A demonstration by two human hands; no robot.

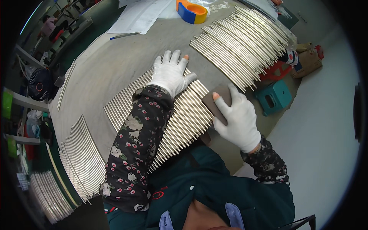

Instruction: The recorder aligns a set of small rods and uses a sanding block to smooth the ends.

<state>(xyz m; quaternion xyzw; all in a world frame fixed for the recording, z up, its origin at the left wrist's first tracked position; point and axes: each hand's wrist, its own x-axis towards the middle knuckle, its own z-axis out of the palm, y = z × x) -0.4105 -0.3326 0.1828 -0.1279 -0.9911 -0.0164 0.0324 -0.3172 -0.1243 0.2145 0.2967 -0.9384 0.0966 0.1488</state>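
A row of thin, shiny metal rods (188, 120) lies side by side on the grey table right in front of me. My left hand (168, 74), in a white glove with a bare fingertip showing, rests flat across the far part of this row with its fingers spread. At the row's right end, my gloved right hand (240, 120) grips a grey-brown block (211, 103) that looks like a sanding sponge. The block sits against the rod ends, its lower part covered by my fingers. My left forearm hides some rods.
More rods (241, 46) lie at the far right, and another bundle (82, 157) at the left. A tape roll in a holder (191, 12), paper sheets (138, 15) and a pen (124, 35) are at the back. Beside the table stand a teal stool (274, 96) and a black fan (40, 84).
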